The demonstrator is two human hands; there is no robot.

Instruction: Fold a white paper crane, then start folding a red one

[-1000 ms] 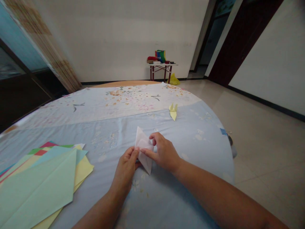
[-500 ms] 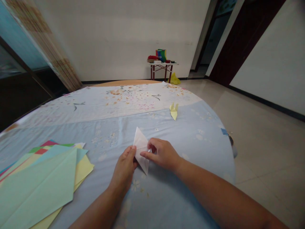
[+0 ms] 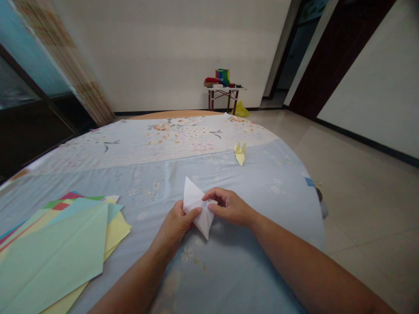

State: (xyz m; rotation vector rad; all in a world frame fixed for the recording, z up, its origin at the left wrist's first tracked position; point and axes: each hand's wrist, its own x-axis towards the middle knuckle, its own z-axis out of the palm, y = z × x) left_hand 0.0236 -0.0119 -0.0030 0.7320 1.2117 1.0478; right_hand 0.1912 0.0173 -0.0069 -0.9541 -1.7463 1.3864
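A white folded paper with pointed upper and lower tips is between my hands, just above the blue part of the tablecloth. My left hand grips its left side, thumb lying across the front and the other fingers hidden behind. At its right edge, my right hand pinches a flap between thumb and index finger. Farther off on the cloth rests a small yellow origami figure with two upright points.
A stack of coloured paper sheets, pale green on top, lies at the left. The round table wears a floral tablecloth. By the wall stands a small side table with assorted items, a yellow plastic bag beside it.
My left thumb has slid right across the paper's front. A flap on the right side has swung outward in my right fingers, so the paper looks wider.
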